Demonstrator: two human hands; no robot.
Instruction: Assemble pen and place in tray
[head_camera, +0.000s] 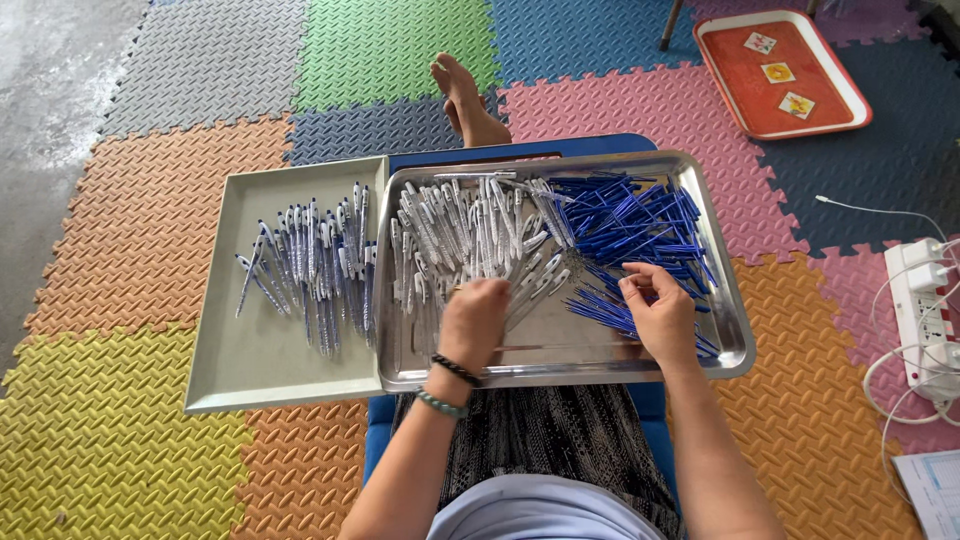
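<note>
Head view looks down on a steel tray (735, 345) resting across the person's lap, with a grey tray (250, 350) touching its left edge. The left hand (472, 318) lies knuckles-up near the steel tray's front edge, fingers curled over white pen barrels (470, 225); whether it grips one I cannot tell. The right hand (655, 310) pinches thin blue refills (630, 225) near the front right corner, fingers narrow around a few of them. Finished pens (310, 260) lie fanned toward the grey tray's back right corner. Judging by the overlap, the loose refills could roll or snag as one is drawn from the tangle, and a knee shift might tip the steel tray, since it sits on the lap rather than the floor. Around lie bright foam mats (130, 440), a bare foot (455, 85) beyond the back edge, an orange tray (845, 95) with small cards well apart, and a power strip (925, 310) with white cables near the right elbow, which could catch it.
</note>
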